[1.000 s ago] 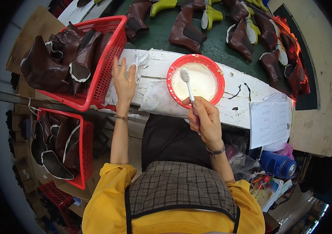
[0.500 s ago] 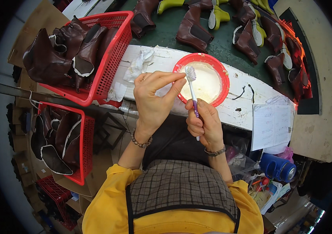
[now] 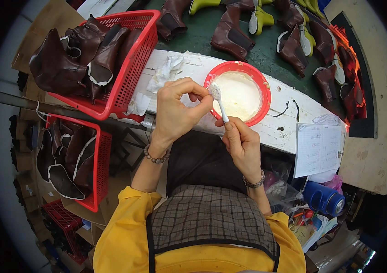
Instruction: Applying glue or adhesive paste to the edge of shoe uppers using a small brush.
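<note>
A white toothbrush [image 3: 221, 108] with a purple-and-white handle is gripped in my right hand [image 3: 242, 144], its head tilted up over the near left part of a red bowl [image 3: 266, 102]. Pale cream-coloured liquid [image 3: 243, 93] fills the bowl's bottom, and dried residue marks its rim. My left hand [image 3: 177, 109] is closed, thumb and forefinger brought together at the edge of the bristles. Whatever lies between those fingertips is too small to make out. Some of the handle is hidden inside my right hand.
Red baskets of brown boots [image 3: 150, 48] stand at my left. On the white board [image 3: 284, 132] lie crumpled tissue [image 3: 165, 73], dark strips and an open notebook [image 3: 317, 150]. Boots and yellow-green shoe forms [image 3: 260, 20] cover the green surface beyond. A blue flask [image 3: 323, 199] sits lower right.
The brush head has turned and shifted slightly left and down, its bristles now facing more upward. My right hand has moved lower on the picture, and the left fingertips stay beside the bristles.
</note>
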Tool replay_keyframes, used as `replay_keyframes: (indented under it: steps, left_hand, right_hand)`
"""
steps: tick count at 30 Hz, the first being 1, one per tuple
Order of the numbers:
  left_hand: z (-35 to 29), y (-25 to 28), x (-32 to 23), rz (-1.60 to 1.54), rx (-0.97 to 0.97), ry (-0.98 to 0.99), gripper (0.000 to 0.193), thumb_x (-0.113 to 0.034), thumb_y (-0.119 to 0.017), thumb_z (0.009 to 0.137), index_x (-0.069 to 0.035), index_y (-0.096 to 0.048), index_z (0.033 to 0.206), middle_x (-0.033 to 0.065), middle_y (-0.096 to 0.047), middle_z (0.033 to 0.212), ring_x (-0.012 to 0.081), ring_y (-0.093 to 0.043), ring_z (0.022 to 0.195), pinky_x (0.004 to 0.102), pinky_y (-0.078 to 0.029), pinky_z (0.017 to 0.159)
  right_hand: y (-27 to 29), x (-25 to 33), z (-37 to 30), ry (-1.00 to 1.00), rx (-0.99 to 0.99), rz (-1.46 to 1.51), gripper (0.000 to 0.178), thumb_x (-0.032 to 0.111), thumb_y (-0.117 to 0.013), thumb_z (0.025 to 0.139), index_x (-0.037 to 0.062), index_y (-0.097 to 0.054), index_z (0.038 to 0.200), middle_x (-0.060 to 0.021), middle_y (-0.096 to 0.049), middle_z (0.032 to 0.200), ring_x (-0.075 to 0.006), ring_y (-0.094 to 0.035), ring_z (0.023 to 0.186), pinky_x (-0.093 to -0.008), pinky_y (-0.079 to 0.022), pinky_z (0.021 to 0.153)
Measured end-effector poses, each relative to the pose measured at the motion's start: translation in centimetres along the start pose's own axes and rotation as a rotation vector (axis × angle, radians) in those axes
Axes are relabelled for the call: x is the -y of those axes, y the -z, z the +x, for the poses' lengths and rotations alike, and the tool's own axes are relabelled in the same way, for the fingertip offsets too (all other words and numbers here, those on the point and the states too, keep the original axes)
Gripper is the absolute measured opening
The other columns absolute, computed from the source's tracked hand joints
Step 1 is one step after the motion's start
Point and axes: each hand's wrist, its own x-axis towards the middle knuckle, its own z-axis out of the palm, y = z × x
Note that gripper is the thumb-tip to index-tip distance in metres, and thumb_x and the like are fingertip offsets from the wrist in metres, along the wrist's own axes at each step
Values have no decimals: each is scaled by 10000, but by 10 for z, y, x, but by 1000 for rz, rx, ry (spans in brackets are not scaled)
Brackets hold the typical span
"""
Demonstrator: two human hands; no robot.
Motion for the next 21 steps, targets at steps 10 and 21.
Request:
replay_keyframes:
  steps: [10, 21]
  left_hand:
    - [-5, -12, 23, 2, -183, -86, 89, 36, -691, 758, -13, -620, 737, 18, -636, 720, 96, -566, 699, 261, -457, 675]
    - [-6, 28, 17, -117, -277, -22, 202, -60, -508, 919, 3, -535, 730, 37, -555, 692, 142, -498, 648, 279, -408, 690]
  right_hand:
    - [-1, -2, 0, -237, 144, 469, 315, 226, -462, 1125, -13, -665, 1094, 71, -437, 616, -4, -345, 470, -188, -270, 427]
    - [5, 2, -8, -42, -10, 95, 239, 172, -543, 1089, 12, -713, 1140, 51, -489, 611, -18, -412, 519, -212, -320, 487]
